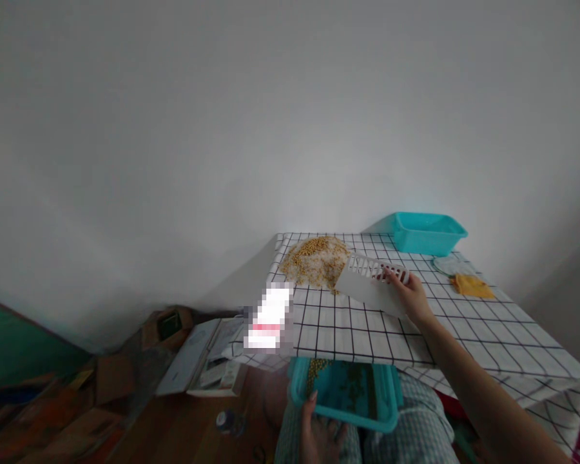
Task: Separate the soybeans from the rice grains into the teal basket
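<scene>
My right hand (412, 298) is closed on the right end of a flat white plastic piece (370, 285) with a row of slots along its upper edge. Its far left end reaches the pile of yellow beans and whitish grains (316, 261) on the checked tablecloth. On my lap rests a teal plastic tub (352, 417), below the table's front edge. Some yellow beans lie in its left end, with brownish bits farther right. My left hand (321, 437) grips its near side, thumb over the rim.
A larger teal basin (429, 233) stands at the table's back right. In front of it lie a yellow cloth (472, 286) and a clear, pale item (450, 265). A pixelated bright patch covers the table's left edge. Cardboard boxes (113, 380) and a bottle (225, 421) are on the floor at left.
</scene>
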`<state>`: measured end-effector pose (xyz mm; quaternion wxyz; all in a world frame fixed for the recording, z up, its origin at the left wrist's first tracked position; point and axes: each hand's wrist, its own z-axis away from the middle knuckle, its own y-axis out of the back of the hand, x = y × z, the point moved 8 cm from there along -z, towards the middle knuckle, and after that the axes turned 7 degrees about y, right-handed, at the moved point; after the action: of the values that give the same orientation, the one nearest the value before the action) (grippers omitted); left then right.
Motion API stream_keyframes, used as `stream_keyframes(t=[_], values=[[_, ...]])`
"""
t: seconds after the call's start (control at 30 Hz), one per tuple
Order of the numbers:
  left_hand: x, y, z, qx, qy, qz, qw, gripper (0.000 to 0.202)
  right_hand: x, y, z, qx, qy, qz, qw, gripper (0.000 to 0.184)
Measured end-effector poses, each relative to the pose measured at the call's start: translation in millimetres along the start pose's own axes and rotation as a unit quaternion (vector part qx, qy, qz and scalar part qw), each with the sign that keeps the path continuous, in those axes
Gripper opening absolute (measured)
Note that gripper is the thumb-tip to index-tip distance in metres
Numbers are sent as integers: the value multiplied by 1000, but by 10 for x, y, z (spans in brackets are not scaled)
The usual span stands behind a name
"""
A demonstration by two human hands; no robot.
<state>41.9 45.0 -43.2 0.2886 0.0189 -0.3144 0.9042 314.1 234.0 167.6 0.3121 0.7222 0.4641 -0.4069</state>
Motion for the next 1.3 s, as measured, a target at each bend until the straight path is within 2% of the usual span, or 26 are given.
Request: stream_keyframes(t=[0.17,0.43,0.67,0.97,1.13,1.3], values=[[1,-9,0,1,2,-2,1000,50,74,54,-2,39,-21,-6,999,46],[-7,19,-41,-1,3,3,1000,53,64,20,3,19,-21,-16,999,40],[4,43,-55,9,-1,9,1000,55,95,71,-5,37,-17,-2,999,43],[-1,33,-49,5,-5,-6,1000,55,132,-8,-12,2,-24,-8,1000,43],[5,61,-74,7,-11,-1,1000,55,136,-40,0,-15,-45,-45,998,40],[-7,51,-65,4,2,-1,1000,59,134,-30,3,-9,-48,-56,997,37]])
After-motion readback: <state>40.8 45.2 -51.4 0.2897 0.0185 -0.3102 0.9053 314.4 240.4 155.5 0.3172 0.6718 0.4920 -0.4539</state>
